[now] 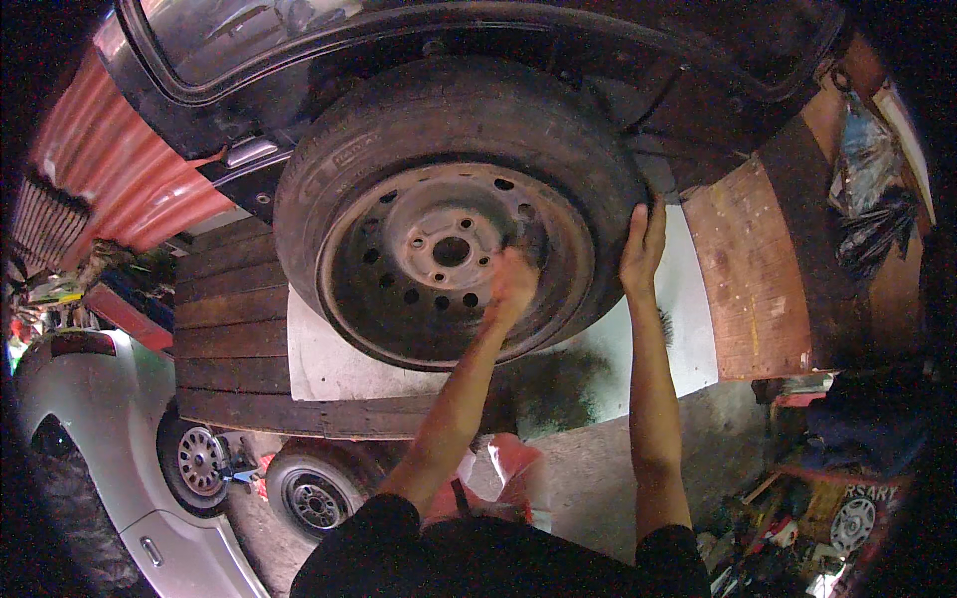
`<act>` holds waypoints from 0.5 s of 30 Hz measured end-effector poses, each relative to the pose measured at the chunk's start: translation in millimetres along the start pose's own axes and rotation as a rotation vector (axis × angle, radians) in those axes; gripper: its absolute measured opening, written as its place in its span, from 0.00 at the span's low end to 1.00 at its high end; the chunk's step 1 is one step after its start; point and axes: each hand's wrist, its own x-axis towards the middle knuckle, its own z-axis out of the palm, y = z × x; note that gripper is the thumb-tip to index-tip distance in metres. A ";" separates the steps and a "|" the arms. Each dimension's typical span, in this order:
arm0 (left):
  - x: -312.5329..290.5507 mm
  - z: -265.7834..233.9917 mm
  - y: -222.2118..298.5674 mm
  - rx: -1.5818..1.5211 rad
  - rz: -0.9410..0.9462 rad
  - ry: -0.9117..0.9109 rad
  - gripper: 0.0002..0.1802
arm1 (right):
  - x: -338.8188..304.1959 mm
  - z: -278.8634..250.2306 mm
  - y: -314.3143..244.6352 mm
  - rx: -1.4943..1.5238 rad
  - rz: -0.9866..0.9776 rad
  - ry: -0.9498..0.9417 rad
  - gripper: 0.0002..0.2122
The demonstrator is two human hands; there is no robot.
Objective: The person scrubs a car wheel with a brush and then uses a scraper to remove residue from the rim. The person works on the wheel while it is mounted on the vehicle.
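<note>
A large black tire [469, 105] on a worn steel rim [344, 269] is propped up in front of me, its hub holes facing me. My left hand [515, 284] is inside the rim, right of the hub center. Its fingers are curled and pressed close to a dark patch on the metal. Whatever they hold, if anything, I cannot make out. Against the tire's right side rests my right hand [643, 249], fingers stretched out along the rubber. Under the wheel lies a white sheet [349, 364] with a dark smudged area below the rim.
Wooden planks [224, 309] extend left beneath the sheet. A dark vehicle body [618, 40] spans the top. Another wheel [317, 498] lies on the floor beside a silver car [120, 419]. A brown board [753, 269] and a plastic bag [865, 189] are at right.
</note>
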 end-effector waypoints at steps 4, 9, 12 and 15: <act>-23.1 -3.2 20.4 0.170 0.213 0.112 0.16 | 0.1 -3.2 7.3 -0.022 0.025 0.010 0.33; -16.3 6.7 10.4 0.131 0.058 0.102 0.16 | -1.2 0.0 -5.6 -0.001 0.029 0.007 0.32; -3.3 8.1 0.1 -0.233 -0.114 0.018 0.18 | -0.7 2.8 -2.8 -0.027 -0.008 0.010 0.31; -21.3 -4.1 36.6 -0.198 -0.009 -0.083 0.15 | -0.5 -9.9 13.0 -0.041 -0.025 0.030 0.30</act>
